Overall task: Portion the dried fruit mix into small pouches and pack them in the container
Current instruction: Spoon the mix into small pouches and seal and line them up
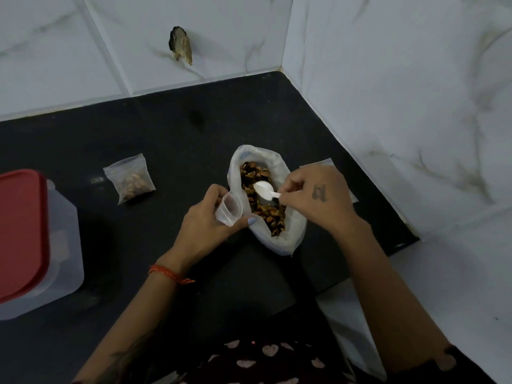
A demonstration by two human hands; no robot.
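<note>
A large white plastic bag [288, 239] lies open on the black counter, full of brown dried fruit mix [273, 214]. My right hand [315, 195] pinches the handle of a small white plastic spoon [264, 189], whose bowl hangs empty over the fruit. Just left of the bag, my left hand [210, 220] grips a small clear pouch [228, 210] with its mouth held open. A filled, sealed pouch [130, 180] lies on the counter further left. The clear container with a red lid [25, 234] stands at the left edge.
The black counter [166, 139] ends in a corner of white marble-look tiled walls [388, 92] at the back and right. A flat stack of empty pouches [318, 162] peeks out behind my right hand. A dark chipped hole [180, 45] marks the back wall.
</note>
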